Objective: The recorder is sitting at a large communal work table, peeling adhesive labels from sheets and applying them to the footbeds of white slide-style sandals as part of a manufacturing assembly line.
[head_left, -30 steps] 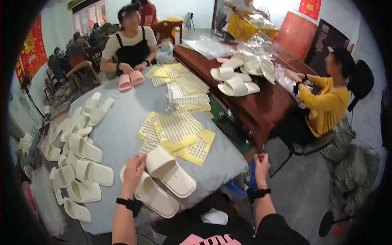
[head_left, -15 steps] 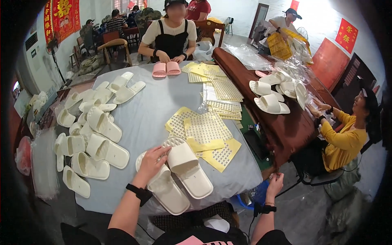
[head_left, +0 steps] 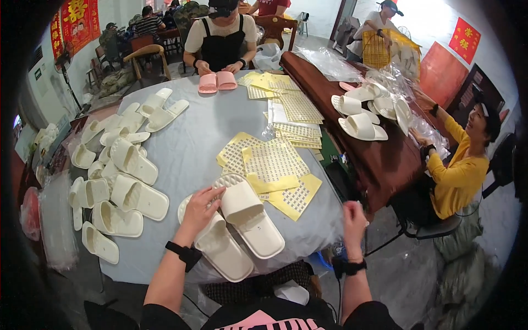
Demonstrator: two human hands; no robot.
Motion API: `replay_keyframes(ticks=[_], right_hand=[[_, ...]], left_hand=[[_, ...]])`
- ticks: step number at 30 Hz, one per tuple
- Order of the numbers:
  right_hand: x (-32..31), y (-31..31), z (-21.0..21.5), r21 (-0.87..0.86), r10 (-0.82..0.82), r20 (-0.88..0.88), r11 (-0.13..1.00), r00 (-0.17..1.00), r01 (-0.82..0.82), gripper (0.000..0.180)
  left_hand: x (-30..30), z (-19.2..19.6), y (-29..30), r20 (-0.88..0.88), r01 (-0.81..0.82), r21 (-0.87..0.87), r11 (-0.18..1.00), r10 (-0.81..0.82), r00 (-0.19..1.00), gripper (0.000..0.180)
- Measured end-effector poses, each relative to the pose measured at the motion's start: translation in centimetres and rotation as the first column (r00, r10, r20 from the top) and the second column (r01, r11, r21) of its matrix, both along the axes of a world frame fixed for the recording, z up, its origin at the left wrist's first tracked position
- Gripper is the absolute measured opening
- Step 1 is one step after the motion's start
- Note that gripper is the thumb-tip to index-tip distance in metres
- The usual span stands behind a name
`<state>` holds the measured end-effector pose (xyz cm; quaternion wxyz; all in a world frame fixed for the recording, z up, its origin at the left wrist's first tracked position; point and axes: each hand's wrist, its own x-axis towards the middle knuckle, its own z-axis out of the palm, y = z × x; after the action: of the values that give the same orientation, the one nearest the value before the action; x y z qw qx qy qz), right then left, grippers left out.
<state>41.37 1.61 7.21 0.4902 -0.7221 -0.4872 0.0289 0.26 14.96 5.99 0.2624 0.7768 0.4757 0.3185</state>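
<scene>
Left hand lies spread, fingers apart, on the pair of cream foam slippers at the near edge of the grey round table. Right hand hangs off the table's edge beside the yellow sticker sheets; its grip I cannot tell.

Round table covered in grey cloth. On its left part, a loose group of cream foam slippers, some stacked, some lying singly. Yellow sheets of small square stickers spread near the table centre; further such sheets lie toward the far right edge. Pair of pink slippers at the far edge, under the hands of a seated person in a black apron. Dark brown table to the right carries white slippers and clear plastic bags. Person in a yellow top sits beside it. Red wall hanging at upper left.
</scene>
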Motion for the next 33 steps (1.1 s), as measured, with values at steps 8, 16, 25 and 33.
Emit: replay_keyframes(ticks=[8,16,25,33], right_hand=[[-7.7,14.6,-0.6,-0.139,0.51,0.069,0.856,0.857,-0.498,0.01],[-9.0,15.6,-5.0,-0.132,0.488,0.076,0.869,0.87,-0.476,0.01],[-9.0,15.9,-5.4,-0.15,0.508,0.123,0.858,0.852,-0.49,0.013],[-8.9,15.8,-5.1,-0.19,0.506,0.152,0.858,0.849,-0.477,0.011]], left_hand=[[0.0,0.3,-0.4,0.002,-0.015,0.013,1.0,0.015,1.0,0.039],[-0.2,-0.2,0.0,0.043,-0.014,0.013,1.0,0.014,0.999,0.038],[-0.1,-0.3,-0.2,0.0,-0.021,0.031,0.999,0.021,1.0,0.039],[-0.2,-0.3,-0.5,0.017,-0.023,0.049,0.999,0.022,1.0,0.036]])
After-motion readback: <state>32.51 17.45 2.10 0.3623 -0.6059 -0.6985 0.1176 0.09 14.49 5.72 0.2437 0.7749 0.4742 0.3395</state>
